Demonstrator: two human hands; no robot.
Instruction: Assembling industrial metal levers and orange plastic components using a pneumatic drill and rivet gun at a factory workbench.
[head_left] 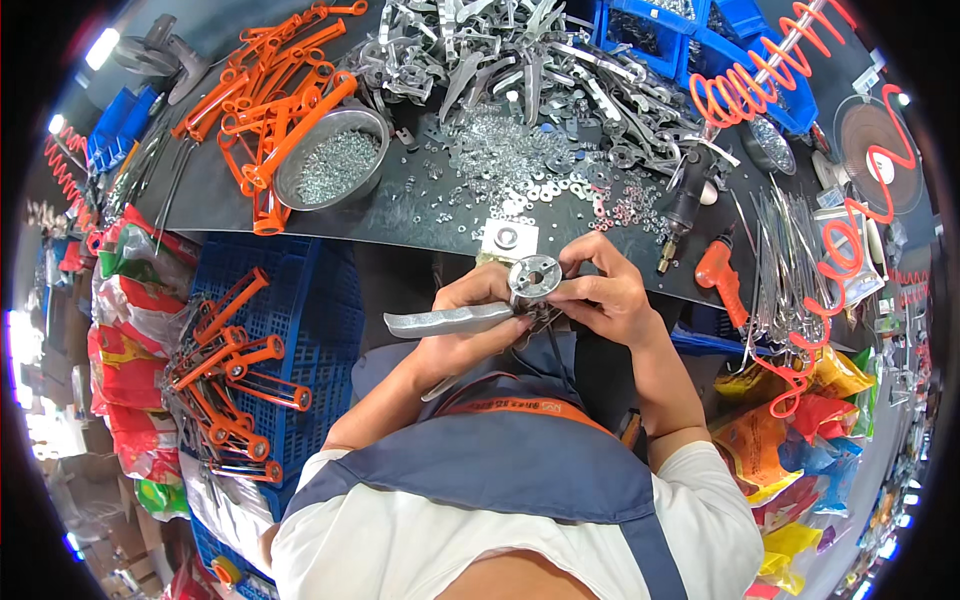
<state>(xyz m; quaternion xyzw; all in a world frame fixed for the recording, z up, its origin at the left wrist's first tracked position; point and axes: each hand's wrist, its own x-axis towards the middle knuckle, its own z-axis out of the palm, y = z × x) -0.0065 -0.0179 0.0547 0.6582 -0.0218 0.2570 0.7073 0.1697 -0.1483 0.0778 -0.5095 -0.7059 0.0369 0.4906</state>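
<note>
My left hand [470,325] grips a flat grey metal handle piece [445,320] that points to the left, just below the table's near edge. My right hand [605,295] pinches a round grey metal disc [534,276] with a centre hole and holds it against the end of that handle. A small metal block with a ring on top [508,240] sits on the dark table [400,220] right behind the hands. Loose washers and nuts [520,160] lie scattered beyond it.
A steel bowl of small nuts [335,160] stands at the left beside orange handles [275,90]. Grey metal parts [510,55] pile at the back, blue bins [680,35] beyond. An air tool [688,200] with orange coiled hose [760,80] lies right. A blue crate [290,330] holds orange-handled parts.
</note>
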